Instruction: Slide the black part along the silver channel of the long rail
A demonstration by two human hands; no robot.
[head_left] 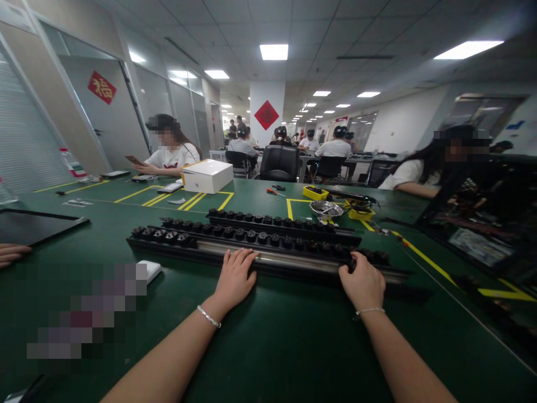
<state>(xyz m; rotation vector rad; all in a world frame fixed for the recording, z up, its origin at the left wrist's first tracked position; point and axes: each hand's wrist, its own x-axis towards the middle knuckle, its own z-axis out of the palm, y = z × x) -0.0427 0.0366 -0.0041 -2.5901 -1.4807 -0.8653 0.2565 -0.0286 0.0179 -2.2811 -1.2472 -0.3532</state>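
Black and long, the near rail (277, 257) lies crosswise on the green tabletop (277, 347) right in front of me, studded with a row of dark knobs and showing a pale metal strip along its front. From my head view, my left hand (235, 277) lies flat on it with fingers spread over the strip, and my right hand (363, 282) curls over the front edge further along, fingers hooked on top; neither pinches anything. I judge the rail stiff and fairly heavy for its length, so two holds set well apart, as now, should keep it from tipping or twisting. A second rail (277, 224) lies just behind it, near enough to be knocked. A small white block (149, 270) sits to my left, and a steel bowl (326, 209) and yellow trays (315, 192) stand beyond. Someone else's fingers (12, 254) rest at the far left edge.
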